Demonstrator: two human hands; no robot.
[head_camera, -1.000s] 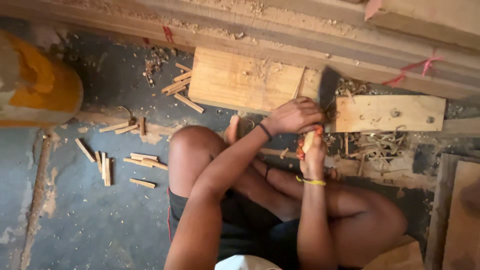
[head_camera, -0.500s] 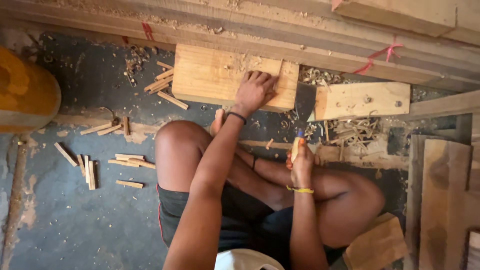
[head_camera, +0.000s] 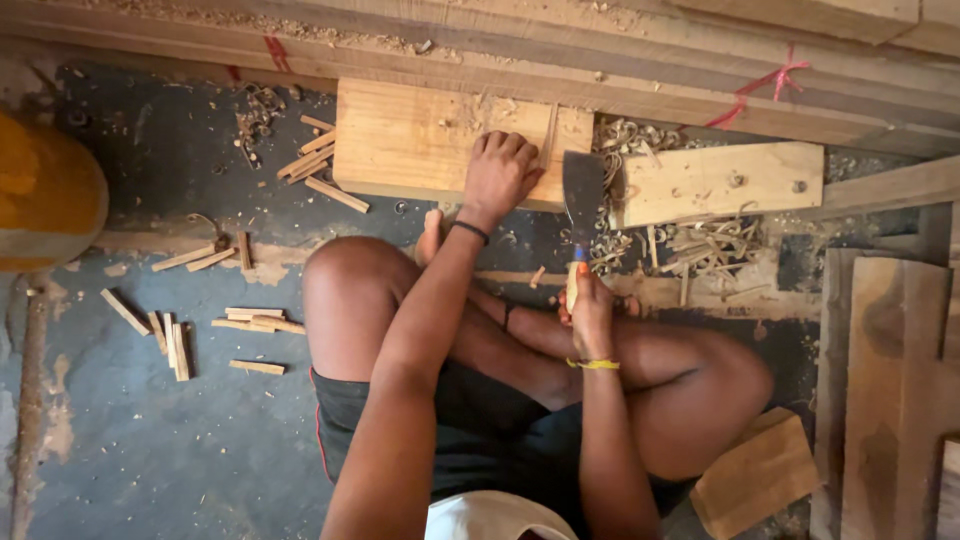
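Wooden stick (head_camera: 549, 135) stands on the far block (head_camera: 420, 140), its long axis running near-to-far. Left hand (head_camera: 500, 172) pinches it just left; right hand (head_camera: 590, 310) grips the cleaver (head_camera: 583, 190), blade just right of it.

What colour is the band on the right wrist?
Yellow band, seen in the head view.

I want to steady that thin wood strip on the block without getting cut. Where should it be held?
Probably hold the thin strip at its far upper end, from the left, as the left hand sits now: it stands near upright on the block, and the cleaver blade lies to its right.
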